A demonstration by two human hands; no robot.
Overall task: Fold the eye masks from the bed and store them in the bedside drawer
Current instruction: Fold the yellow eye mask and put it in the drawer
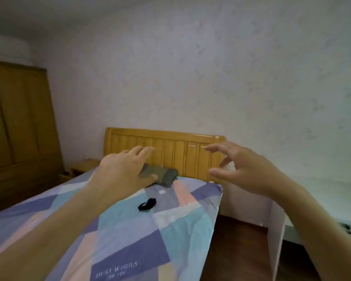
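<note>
Bedroom: wardrobe, bedside table, patchwork bed. Left hand spread, empty, over grey eye masks by headboard; dark mask unfolded mid-bed. Right hand spread, empty. Nothing visibly stored; judged barely begun.

The bedsheet bears "JUST WISHES" above a smaller unreadable line
</note>
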